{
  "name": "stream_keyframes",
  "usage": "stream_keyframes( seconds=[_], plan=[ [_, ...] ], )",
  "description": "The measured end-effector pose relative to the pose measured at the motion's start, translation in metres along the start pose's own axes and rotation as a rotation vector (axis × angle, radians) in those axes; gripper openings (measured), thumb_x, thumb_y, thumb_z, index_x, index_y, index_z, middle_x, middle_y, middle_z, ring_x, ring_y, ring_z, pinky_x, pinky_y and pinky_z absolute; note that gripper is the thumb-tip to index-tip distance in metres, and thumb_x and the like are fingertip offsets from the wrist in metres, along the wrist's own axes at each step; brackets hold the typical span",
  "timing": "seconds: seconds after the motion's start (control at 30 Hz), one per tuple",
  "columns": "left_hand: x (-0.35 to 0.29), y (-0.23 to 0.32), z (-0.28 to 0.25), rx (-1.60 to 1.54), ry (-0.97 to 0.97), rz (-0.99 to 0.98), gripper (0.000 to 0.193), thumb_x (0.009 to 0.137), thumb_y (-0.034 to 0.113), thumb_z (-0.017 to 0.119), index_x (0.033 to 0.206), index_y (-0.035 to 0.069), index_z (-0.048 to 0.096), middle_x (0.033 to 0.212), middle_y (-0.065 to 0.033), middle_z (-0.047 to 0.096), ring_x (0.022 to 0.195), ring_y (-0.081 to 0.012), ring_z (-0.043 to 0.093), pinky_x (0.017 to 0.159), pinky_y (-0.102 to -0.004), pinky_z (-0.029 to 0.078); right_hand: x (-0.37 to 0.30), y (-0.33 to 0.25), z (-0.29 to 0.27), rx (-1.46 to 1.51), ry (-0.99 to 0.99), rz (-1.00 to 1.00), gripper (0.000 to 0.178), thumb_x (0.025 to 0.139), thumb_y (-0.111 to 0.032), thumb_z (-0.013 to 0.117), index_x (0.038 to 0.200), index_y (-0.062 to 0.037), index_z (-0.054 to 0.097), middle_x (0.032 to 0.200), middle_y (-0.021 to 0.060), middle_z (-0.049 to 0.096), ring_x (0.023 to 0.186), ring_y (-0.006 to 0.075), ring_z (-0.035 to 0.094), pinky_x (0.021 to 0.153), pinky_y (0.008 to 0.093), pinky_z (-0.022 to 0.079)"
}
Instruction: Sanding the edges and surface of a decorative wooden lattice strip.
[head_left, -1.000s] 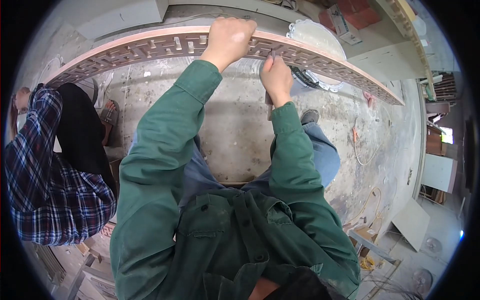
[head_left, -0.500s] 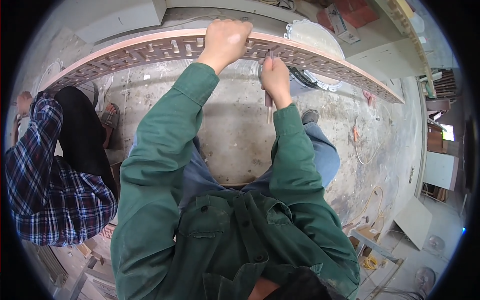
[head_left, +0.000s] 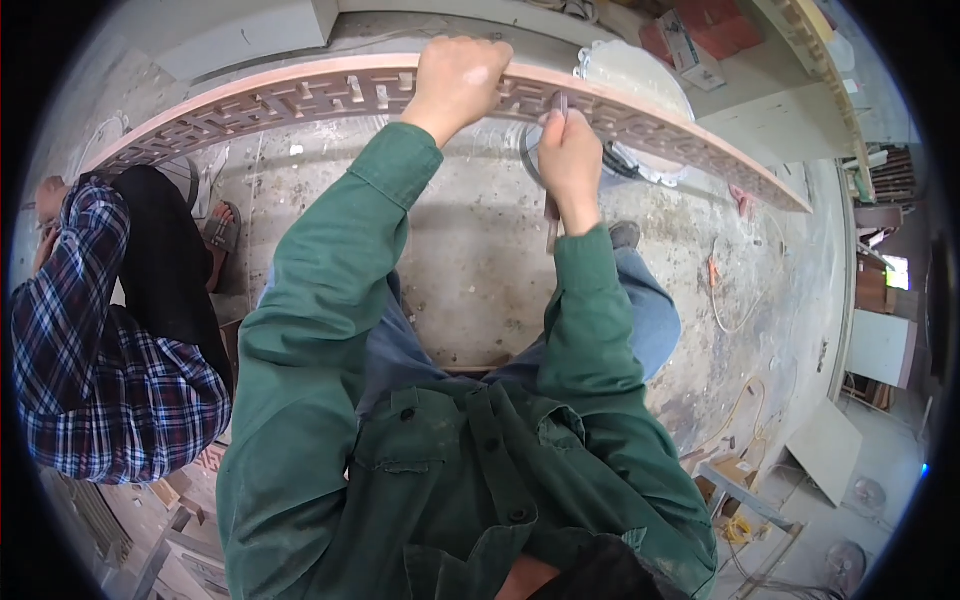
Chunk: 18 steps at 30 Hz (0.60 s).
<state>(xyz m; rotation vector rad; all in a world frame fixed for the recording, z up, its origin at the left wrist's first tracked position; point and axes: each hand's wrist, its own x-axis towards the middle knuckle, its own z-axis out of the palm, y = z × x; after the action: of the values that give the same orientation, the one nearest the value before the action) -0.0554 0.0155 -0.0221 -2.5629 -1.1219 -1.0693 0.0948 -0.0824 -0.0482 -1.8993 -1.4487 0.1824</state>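
A long wooden board with cut-out fretwork (head_left: 250, 108) stretches across the far side, bowed by the lens. My left hand (head_left: 460, 85) is closed over its top edge, a little left of the middle. Just right of it, my right hand (head_left: 572, 165) grips a thin, flat brown stick (head_left: 551, 225) upright, with the upper end against the lattice face. The stick's exact kind is unclear, and my fingers cover its middle. Behind the board at the right stands a round bucket with a pale, scalloped rim (head_left: 640, 80), partly hidden by the wood.
A person in a plaid shirt (head_left: 120, 400) sits close at my left, one sandalled foot (head_left: 222, 232) on the stained floor. A cable with an orange part (head_left: 713, 270) lies at the right. Red boxes (head_left: 715, 25) rest beyond the bucket. Boards and a fan (head_left: 848, 565) stand lower right.
My right hand has moved slightly right and toward me with the stick, along the fretwork. My left hand keeps its hold, shifted barely to the right.
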Motion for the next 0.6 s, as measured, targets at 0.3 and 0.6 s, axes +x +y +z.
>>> stream_keyframes(
  seconds=[0.3,0.6],
  plan=[
    [0.001,0.002,0.004,-0.003,-0.023,0.008,0.011,0.063,0.011,0.067,0.071,0.01,0.06,0.068,-0.0081,0.064,0.069,-0.0287,0.065,0.06,-0.0422,0.047,0.001,0.017,0.007,-0.165,-0.1,0.041,0.027,0.095,-0.025,0.046,0.09,-0.0005,0.056,0.079,0.0271,0.065,0.078,0.0471,0.063,0.071,0.0561,0.048],
    [0.004,0.002,-0.001,-0.014,-0.069,-0.008,0.016,0.063,0.013,0.069,0.074,0.01,0.059,0.07,-0.0072,0.065,0.071,-0.0281,0.065,0.062,-0.0423,0.047,0.002,0.008,0.017,-0.284,-0.122,0.142,0.026,0.096,-0.026,0.045,0.092,-0.0018,0.055,0.08,0.0254,0.066,0.079,0.0448,0.065,0.073,0.0551,0.049]
  ],
)
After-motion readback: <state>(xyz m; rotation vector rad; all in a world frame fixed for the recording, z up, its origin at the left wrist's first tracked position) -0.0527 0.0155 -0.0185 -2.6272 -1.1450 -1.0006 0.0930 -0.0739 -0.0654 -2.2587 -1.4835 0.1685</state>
